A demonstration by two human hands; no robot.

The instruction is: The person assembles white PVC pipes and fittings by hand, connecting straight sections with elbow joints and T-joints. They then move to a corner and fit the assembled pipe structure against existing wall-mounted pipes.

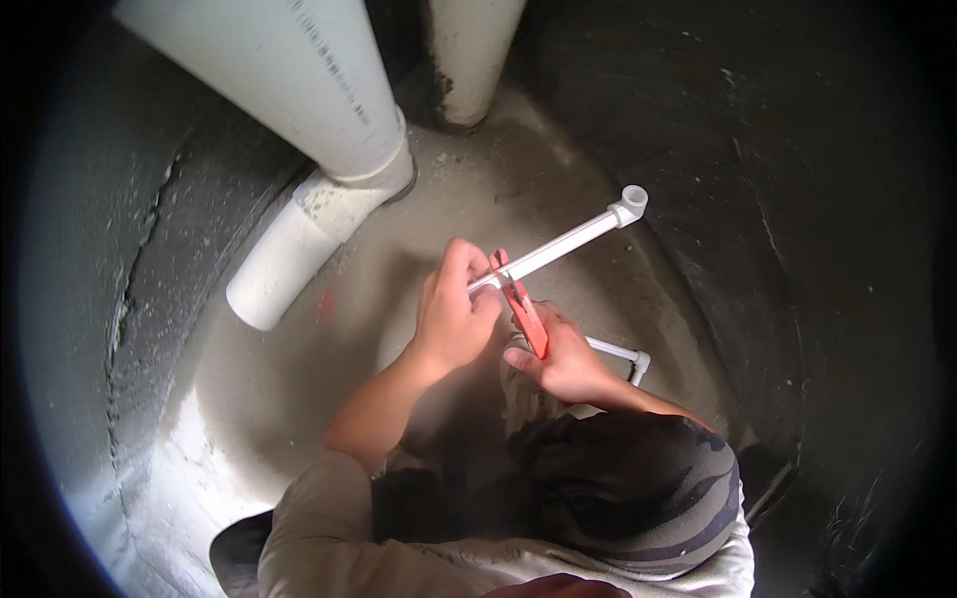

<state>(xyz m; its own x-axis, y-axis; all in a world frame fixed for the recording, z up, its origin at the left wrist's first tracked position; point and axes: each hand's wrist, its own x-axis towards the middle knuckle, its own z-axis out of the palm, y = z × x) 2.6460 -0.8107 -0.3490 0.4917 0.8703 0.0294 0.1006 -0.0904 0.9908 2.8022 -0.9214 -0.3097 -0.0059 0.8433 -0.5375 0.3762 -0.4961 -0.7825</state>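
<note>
My left hand is closed round the near end of a slim white plastic pipe. The pipe slants up to the right and ends in a white elbow fitting with its round mouth facing up. In my right hand is a red-handled pipe cutter, gripped by its handles. Its jaws cross the pipe just right of my left fingers; whether the blade touches the pipe is too small to tell. A second white pipe with an elbow at its end shows beyond my right hand, partly hidden by it.
A thick white drain pipe comes down at the upper left and bends into a short open length near the floor. Another upright pipe stands behind it. Dark walls curve round the grey floor. My camouflage-clad knee is close below.
</note>
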